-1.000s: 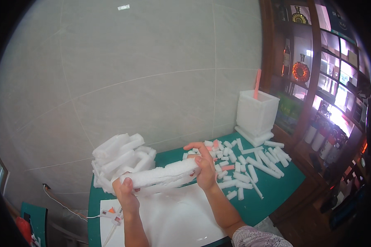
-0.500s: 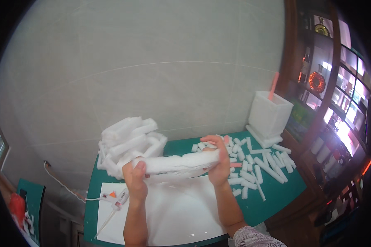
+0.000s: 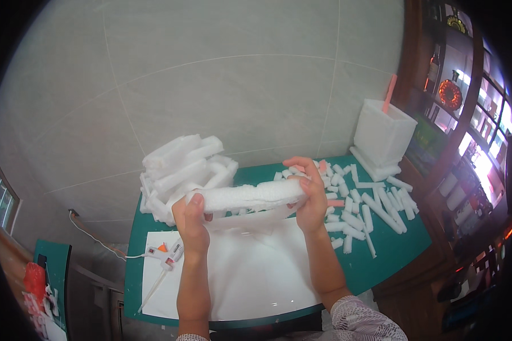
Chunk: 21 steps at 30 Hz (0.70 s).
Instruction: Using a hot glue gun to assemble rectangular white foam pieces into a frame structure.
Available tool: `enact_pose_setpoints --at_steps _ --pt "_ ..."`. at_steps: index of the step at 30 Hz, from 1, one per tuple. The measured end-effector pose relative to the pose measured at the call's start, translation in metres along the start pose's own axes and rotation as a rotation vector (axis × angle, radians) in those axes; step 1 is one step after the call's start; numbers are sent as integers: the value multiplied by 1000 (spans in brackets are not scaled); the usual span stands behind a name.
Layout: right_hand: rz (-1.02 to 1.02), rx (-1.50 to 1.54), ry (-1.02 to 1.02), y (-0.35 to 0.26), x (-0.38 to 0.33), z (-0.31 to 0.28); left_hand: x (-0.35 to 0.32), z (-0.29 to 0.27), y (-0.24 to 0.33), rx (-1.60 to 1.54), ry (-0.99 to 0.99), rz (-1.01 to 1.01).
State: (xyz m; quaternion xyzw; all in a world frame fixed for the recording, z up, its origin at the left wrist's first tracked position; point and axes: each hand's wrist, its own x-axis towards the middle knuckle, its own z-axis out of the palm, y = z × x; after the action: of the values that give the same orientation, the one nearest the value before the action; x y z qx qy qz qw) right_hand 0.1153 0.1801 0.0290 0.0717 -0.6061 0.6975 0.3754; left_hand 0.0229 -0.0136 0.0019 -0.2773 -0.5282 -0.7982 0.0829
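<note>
My left hand (image 3: pixel 192 223) and my right hand (image 3: pixel 309 203) hold a long white foam piece (image 3: pixel 244 198) up between them, one at each end. A ragged seam runs along its front side. Below it shows a second pale strip; whether the two are joined is hard to tell. My left thumb presses on the near end, while fingers of my right hand curl round the other end. Under my hands lies a white sheet (image 3: pixel 256 278). Beside my left forearm, a white hot glue gun (image 3: pixel 168 257) with an orange part rests on that sheet.
White foam strips are heaped (image 3: pixel 176 170) at the back left of the green table (image 3: pixel 381 267). Several short foam sticks (image 3: pixel 352 219) and a few pink ones lie scattered right. A white foam box (image 3: pixel 384 131) holds a pink stick (image 3: pixel 390 94). Shelves with bottles (image 3: pixel 450 94) stand far right.
The view has tipped downward, so the table and wall sit higher in the picture. My hands still grip the foam piece, which now looks nearly level.
</note>
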Motion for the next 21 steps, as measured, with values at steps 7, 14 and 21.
enact_pose_setpoints --at_steps 7,14,21 --pt "0 12 16 4 -1 -2 1 15 8 57 63 -14" --pt "16 32 44 8 1 -3 2 17 7 36 66 -45" --pt "32 31 36 7 4 -2 3 17 5 44 54 -50"
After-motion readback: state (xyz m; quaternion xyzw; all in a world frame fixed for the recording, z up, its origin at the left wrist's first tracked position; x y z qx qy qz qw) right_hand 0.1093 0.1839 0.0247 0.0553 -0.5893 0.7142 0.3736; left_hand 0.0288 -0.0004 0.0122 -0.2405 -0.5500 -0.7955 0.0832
